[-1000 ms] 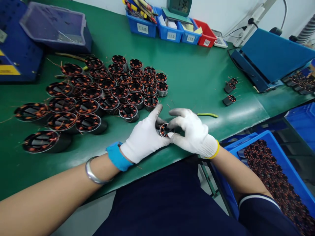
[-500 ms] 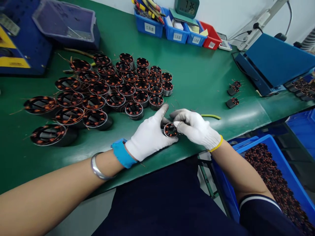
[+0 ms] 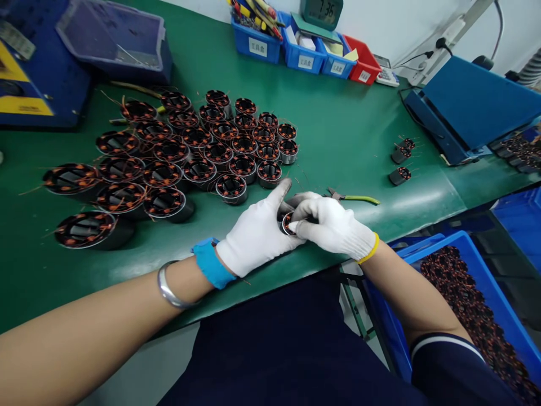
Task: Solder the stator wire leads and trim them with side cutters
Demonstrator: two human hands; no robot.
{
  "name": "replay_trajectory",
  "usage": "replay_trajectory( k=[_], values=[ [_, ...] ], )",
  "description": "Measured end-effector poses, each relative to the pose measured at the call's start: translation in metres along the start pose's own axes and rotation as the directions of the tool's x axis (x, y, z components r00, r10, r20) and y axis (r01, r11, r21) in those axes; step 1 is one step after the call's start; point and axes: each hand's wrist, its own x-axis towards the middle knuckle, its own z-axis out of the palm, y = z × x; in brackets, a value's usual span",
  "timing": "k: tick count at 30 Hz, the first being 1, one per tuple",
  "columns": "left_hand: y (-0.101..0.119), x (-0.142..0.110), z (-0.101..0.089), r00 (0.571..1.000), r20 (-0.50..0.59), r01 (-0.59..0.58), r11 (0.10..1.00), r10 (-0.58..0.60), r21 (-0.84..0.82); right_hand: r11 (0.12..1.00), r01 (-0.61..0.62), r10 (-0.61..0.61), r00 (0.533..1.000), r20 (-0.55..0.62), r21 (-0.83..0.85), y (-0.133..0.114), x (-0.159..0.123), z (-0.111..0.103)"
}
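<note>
My left hand (image 3: 257,234), in a white glove with grey fingertips, is wrapped round a motor stator (image 3: 287,222) with copper windings, its open end facing up near the table's front edge. My right hand (image 3: 329,220), gloved alike, bends over that stator with thumb and forefinger pinched together at its top. What sits between those fingertips is hidden. Just beyond my right hand lies a pair of cutting pliers (image 3: 359,199) with green handles. A large group of similar stators (image 3: 217,152), with loose wire ends, stands to the left of my hands.
Three stators (image 3: 399,176) lie at the right beside a blue machine (image 3: 477,107). Below, a blue crate (image 3: 469,248) holds many stators. Tool boxes (image 3: 256,48), a red box (image 3: 361,56) and a clock (image 3: 323,12) line the back. A purple bin (image 3: 114,39) stands back left.
My right fingers opened off the stator, drew back in a pinch to its right side, and now reach over its top again. My left hand keeps hold. The camera view shifted slightly.
</note>
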Motion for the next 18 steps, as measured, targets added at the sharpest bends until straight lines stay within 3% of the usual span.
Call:
replay_trajectory(
  k=[2, 4, 10, 12, 18],
  values=[
    [0.001, 0.000, -0.001, 1.000, 0.008, 0.012, 1.000, -0.012, 0.004, 0.993, -0.032, 0.036, 0.999, -0.028, 0.116, 0.004, 0.000, 0.000],
    [0.001, -0.001, 0.000, 1.000, 0.009, 0.017, 1.000, -0.017, 0.003, 0.991, -0.036, 0.041, 0.999, -0.036, 0.126, 0.004, -0.003, 0.000],
    [-0.002, 0.000, 0.001, 1.000, -0.004, -0.015, 1.000, 0.015, -0.020, 0.990, 0.056, -0.081, 0.977, -0.195, -0.133, -0.006, -0.006, 0.002],
    [-0.002, 0.000, 0.001, 1.000, -0.018, -0.011, 1.000, 0.011, 0.014, 0.982, 0.102, -0.132, 0.971, -0.198, -0.156, -0.005, -0.004, 0.006],
    [-0.002, -0.002, -0.001, 1.000, 0.002, 0.015, 0.999, -0.015, 0.035, 0.984, 0.173, -0.155, 0.957, -0.247, 0.053, 0.002, -0.002, 0.014]
  ],
)
